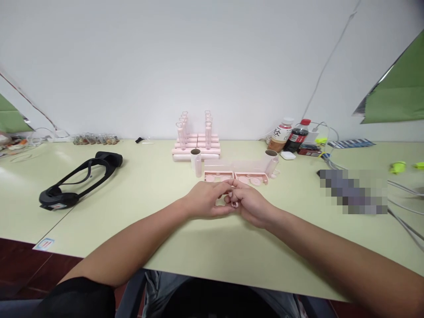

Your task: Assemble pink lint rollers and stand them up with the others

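We cannot make out what sits between our left hand [206,199] and right hand [249,204]: the fingers curl together and meet just above the table [139,207], hiding anything pinched there, so whether they clamp on something we cannot tell. Just beyond them lie two pink trays [236,177], partly covered by our knuckles. We count two upright tubes [196,162] flanking the trays, one pink rack [196,148] behind, two bottles [289,134] and one black headset [79,179] at left.
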`<state>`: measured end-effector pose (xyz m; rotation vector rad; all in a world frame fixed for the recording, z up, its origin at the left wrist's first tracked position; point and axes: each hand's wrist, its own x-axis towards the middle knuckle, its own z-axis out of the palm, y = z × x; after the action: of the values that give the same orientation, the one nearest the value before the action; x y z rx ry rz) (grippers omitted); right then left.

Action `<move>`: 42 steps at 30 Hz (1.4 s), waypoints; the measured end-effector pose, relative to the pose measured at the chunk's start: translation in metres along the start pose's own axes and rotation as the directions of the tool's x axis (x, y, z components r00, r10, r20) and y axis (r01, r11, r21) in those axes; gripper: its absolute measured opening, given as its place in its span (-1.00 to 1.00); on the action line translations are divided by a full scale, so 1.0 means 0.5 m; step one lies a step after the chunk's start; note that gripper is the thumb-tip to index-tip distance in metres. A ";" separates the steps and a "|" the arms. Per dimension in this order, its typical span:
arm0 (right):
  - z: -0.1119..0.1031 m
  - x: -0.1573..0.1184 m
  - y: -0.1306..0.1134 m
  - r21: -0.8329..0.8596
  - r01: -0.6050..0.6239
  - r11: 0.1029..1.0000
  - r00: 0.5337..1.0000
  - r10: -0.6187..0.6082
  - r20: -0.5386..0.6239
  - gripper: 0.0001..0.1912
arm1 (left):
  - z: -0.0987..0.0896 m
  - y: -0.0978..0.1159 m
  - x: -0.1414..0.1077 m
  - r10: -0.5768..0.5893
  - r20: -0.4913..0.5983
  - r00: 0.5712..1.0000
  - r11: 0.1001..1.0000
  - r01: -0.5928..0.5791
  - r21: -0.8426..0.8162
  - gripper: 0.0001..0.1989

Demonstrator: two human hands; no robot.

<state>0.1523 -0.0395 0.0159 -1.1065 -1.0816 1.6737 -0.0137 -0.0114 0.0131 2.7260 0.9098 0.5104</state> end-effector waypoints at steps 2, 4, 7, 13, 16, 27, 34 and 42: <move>0.006 -0.007 0.012 0.132 -0.027 0.991 0.999 0.030 -0.025 -0.69 | 0.007 0.010 0.002 0.016 -0.008 1.000 1.000 -0.016 0.004 -0.64; 0.006 -0.013 0.022 0.196 -0.058 0.979 0.998 0.055 0.020 -0.77 | 0.013 0.011 0.004 0.017 0.006 1.000 1.000 -0.018 0.025 -0.64; 0.000 -0.018 0.030 0.253 -0.136 0.958 0.980 0.092 0.177 -0.78 | 0.019 0.000 0.002 0.032 0.037 0.999 0.997 -0.034 0.065 -0.70; -0.010 -0.022 0.034 0.271 -0.218 0.938 0.950 0.141 0.277 -0.79 | 0.004 -0.030 0.000 -0.009 -0.032 0.999 0.997 0.012 0.072 -0.76; -0.010 -0.024 0.041 0.231 -0.220 0.948 0.962 0.171 0.214 -0.60 | -0.030 -0.062 -0.002 -0.146 -0.153 0.977 0.988 0.136 -0.071 -0.76; -0.008 -0.024 0.053 0.045 -0.210 0.977 0.962 0.198 0.190 -0.61 | -0.056 -0.214 -0.008 -0.663 -0.106 0.741 0.737 0.622 -0.266 -0.84; 0.000 0.017 0.008 -0.284 0.069 0.956 0.990 -0.030 0.140 -0.84 | -0.033 -0.231 -0.007 -0.654 -0.130 0.745 0.745 0.604 -0.284 -0.79; -0.009 0.220 -0.194 -0.884 0.306 0.353 0.865 -0.492 0.103 -0.61 | -0.041 -0.232 -0.018 -0.625 -0.160 0.764 0.775 0.581 -0.250 -0.74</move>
<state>0.1450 0.0917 0.0815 -1.3962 -2.0141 0.4796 -0.0906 0.0761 -0.0069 2.0490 1.6288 0.7356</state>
